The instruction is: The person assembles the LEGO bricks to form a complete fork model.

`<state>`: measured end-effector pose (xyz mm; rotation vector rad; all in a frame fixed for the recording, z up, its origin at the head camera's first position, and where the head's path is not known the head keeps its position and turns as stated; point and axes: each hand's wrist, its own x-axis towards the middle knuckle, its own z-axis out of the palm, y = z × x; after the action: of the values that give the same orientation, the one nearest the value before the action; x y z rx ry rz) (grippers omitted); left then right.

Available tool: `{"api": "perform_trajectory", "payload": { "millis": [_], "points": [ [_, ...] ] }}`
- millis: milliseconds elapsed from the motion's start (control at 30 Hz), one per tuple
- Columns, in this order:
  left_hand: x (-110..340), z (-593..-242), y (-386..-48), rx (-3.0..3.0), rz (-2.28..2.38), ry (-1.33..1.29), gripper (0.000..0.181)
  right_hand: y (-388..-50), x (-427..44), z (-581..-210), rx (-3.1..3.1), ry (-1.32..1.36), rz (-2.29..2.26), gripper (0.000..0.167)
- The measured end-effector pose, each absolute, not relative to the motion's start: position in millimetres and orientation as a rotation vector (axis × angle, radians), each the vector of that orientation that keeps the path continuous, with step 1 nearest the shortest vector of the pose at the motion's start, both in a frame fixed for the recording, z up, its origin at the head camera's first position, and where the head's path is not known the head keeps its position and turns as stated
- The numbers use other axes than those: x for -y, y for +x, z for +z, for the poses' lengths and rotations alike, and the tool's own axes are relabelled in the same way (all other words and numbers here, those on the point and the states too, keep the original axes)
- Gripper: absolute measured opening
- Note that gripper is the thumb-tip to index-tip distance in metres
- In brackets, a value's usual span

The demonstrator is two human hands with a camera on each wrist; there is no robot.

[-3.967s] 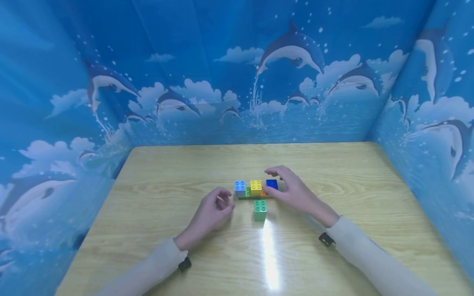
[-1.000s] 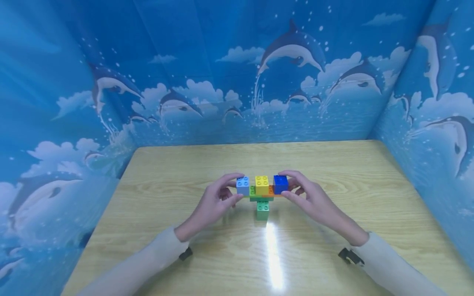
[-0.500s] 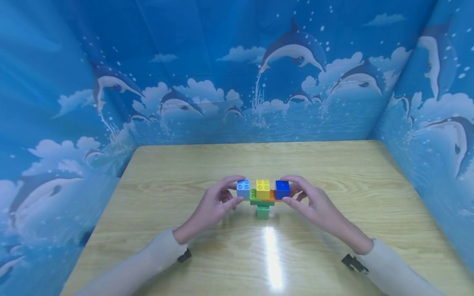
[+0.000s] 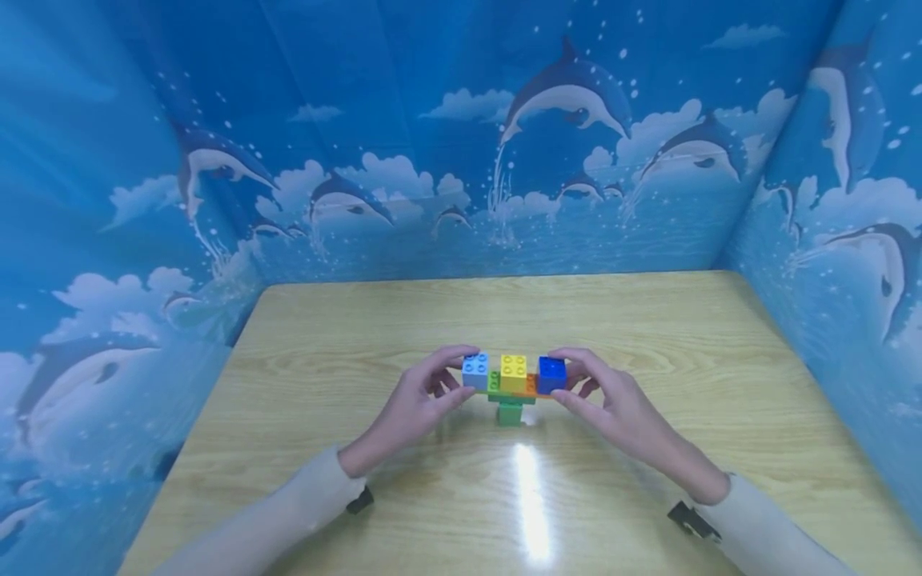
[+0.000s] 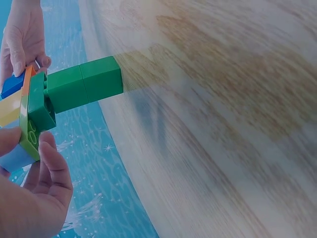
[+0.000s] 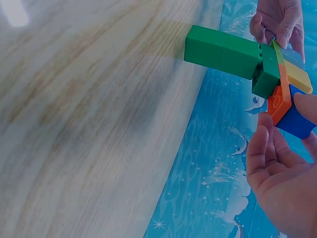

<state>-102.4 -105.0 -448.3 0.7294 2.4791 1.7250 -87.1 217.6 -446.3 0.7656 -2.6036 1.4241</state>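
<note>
Both hands hold one toy-brick assembly between them. My left hand (image 4: 414, 400) pinches its light blue brick (image 4: 475, 373) at one end; my right hand (image 4: 623, 408) pinches the dark blue brick (image 4: 551, 376) at the other. A yellow brick (image 4: 514, 374) sits in the middle. These stand on a light green plate (image 5: 30, 136) and an orange plate (image 6: 280, 101), with a wider green brick (image 6: 267, 72) underneath. Below that, a column of two green bricks (image 5: 84, 83) stands upright on the table. A stud shows between column and wider brick; whether they are pressed together I cannot tell.
The wooden table (image 4: 346, 320) spreads around the hands, with a bright light reflection in front of the column. Blue dolphin-print curtains (image 4: 403, 224) rise along the back and both sides. Dark wrist cameras (image 4: 693, 520) sit on both sleeves.
Four seconds ago the row lay behind the green column and the left hand held nothing. Both hands gripped and raised it over the column; in the last second it came slightly nearer and lower.
</note>
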Motion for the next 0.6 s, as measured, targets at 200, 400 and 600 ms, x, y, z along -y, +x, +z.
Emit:
{"api": "perform_trajectory", "payload": {
  "millis": [200, 400, 600],
  "points": [
    [105.7, -447.4, -100.6, -2.508, 1.692, 0.704, 0.06, -83.2, -216.4, -446.3, 2.579, 0.78, 1.438, 0.05],
    [106.7, -448.8, -100.2, -2.499, 1.691, 0.715, 0.059, -82.6, -217.1, -449.1, 2.571, 0.785, 1.425, 0.049],
    [107.2, -450.6, -99.6, -2.503, 1.701, 0.773, 0.059, -82.1, -217.7, -452.4, 2.56, 0.793, 1.419, 0.051]
  ]
}}
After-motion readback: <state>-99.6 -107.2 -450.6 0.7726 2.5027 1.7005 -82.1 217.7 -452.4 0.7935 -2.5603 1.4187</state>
